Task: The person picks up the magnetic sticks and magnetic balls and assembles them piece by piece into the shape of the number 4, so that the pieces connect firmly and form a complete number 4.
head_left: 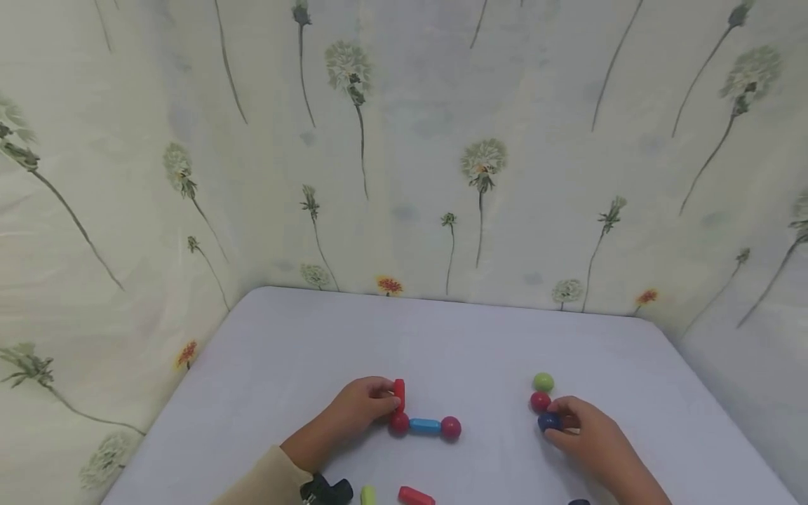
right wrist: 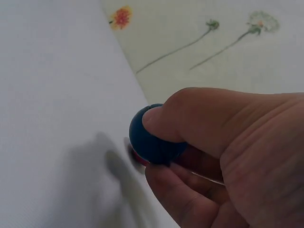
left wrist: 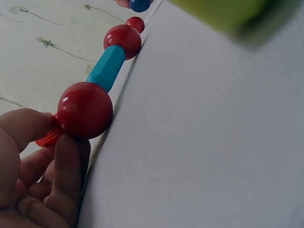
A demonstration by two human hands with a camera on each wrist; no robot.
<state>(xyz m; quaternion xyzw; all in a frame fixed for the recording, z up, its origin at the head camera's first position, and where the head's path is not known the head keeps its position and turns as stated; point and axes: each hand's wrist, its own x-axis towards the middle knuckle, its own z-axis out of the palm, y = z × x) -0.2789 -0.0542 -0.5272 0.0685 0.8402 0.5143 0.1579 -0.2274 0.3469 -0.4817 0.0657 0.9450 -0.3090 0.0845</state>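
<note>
My left hand [head_left: 362, 407] pinches a red rod [head_left: 400, 394] between thumb and fingers. That rod meets a red ball [head_left: 399, 423], from which a blue rod [head_left: 425, 426] runs right to a second red ball [head_left: 451, 428]. In the left wrist view, the near red ball [left wrist: 85, 110] sits right by the fingertips, the blue rod [left wrist: 106, 69] beyond it. My right hand [head_left: 590, 431] grips a dark blue ball [head_left: 549, 421], seen close up as a blue ball [right wrist: 154, 137] in the right wrist view. Just behind it are a red ball [head_left: 540, 401] and a green ball [head_left: 543, 381].
Along the front of the white table [head_left: 480, 351] lie a loose red rod [head_left: 416, 496], a yellow-green piece [head_left: 368, 495] and a dark object [head_left: 578, 502], partly cut off. A black device [head_left: 326, 489] is near the left sleeve. A flowered cloth [head_left: 404, 140] hangs behind the table.
</note>
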